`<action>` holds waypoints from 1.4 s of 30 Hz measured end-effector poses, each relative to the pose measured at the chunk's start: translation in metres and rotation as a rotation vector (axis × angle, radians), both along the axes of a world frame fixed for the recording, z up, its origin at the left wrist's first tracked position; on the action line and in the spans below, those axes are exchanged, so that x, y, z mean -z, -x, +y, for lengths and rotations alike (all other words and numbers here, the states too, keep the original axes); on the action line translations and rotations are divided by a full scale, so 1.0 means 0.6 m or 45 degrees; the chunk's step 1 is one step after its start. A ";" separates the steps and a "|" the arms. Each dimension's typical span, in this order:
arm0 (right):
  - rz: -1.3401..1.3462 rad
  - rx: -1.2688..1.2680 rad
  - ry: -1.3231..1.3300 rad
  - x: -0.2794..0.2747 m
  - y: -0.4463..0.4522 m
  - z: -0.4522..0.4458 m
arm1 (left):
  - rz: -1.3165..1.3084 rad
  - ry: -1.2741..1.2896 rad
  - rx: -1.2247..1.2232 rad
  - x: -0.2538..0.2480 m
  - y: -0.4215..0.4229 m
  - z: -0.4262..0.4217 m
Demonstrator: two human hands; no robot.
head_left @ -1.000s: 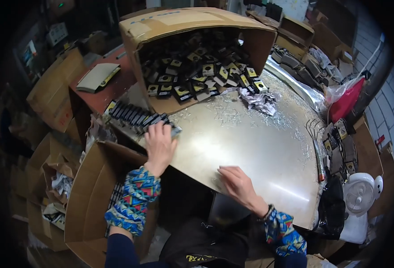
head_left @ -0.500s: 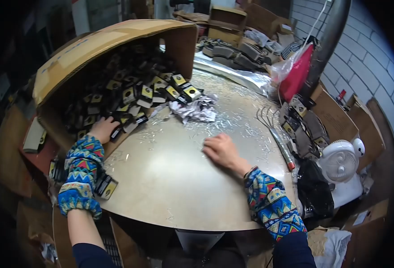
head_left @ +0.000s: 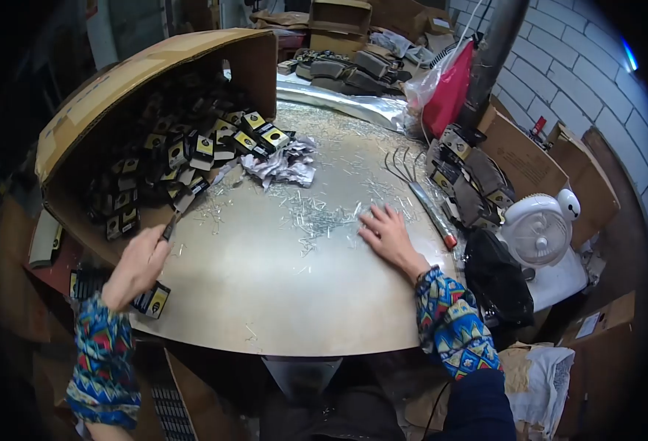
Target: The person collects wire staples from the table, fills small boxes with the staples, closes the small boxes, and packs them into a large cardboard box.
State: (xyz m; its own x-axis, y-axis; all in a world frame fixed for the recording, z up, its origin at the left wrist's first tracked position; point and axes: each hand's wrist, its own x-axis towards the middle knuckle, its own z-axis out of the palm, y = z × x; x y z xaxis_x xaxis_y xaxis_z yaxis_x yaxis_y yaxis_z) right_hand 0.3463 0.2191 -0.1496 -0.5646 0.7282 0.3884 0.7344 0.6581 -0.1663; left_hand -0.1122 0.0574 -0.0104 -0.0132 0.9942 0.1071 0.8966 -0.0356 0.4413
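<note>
My left hand (head_left: pixel 138 266) is closed in front of the tipped cardboard box (head_left: pixel 155 55). It grips a slim tool with a dark handle and a pale, flat blade (head_left: pixel 185 202); its exact kind is unclear. Many small black-and-yellow boxes (head_left: pixel 204 149) fill the cardboard box and spill out at its mouth. My right hand (head_left: pixel 388 234) lies palm down on the metal tabletop (head_left: pixel 265 294), fingers spread and holding nothing. Thin, shiny wire-like pieces (head_left: pixel 324 220) are scattered beside its fingertips. Patterned sleeve covers wrap both forearms.
Crumpled paper (head_left: pixel 283 165) sits by the spilled boxes. On the right are a hand rake (head_left: pixel 432 214) with curved tines, brake pads (head_left: pixel 485 175), a black bag (head_left: pixel 496 275) and a white fan (head_left: pixel 537 231). A red bag (head_left: pixel 449 92) hangs near a pole. More pads (head_left: pixel 371 65) lie behind.
My left hand has drawn back from the small boxes and now holds the dark-handled tool. Relative to the table, my right hand has moved forward and right, its fingers spreading. The view has shifted.
</note>
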 end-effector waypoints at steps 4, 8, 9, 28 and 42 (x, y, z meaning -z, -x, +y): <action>0.493 0.005 0.056 0.074 0.024 0.038 | -0.446 0.154 -0.129 0.004 -0.084 -0.091; 0.348 -0.038 0.160 0.016 0.124 0.001 | -1.291 0.247 -0.173 0.073 -0.126 -0.158; 0.297 -0.133 0.256 0.010 0.140 -0.001 | -1.437 0.244 -0.198 0.091 -0.139 -0.176; 0.718 0.018 0.362 -0.044 0.121 -0.003 | -2.435 0.220 -0.513 0.230 -0.264 -0.164; 0.676 -0.019 -0.089 -0.093 0.108 -0.030 | -2.424 0.214 -0.552 0.235 -0.269 -0.161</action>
State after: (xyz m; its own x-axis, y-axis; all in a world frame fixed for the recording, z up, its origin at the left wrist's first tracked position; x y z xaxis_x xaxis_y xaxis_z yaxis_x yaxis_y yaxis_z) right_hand 0.2816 0.2011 -0.0937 -0.2869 0.6841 0.6706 0.5517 0.6903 -0.4681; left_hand 0.0491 -0.0394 -0.1512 -0.1832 0.8895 -0.4186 -0.7358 0.1583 0.6584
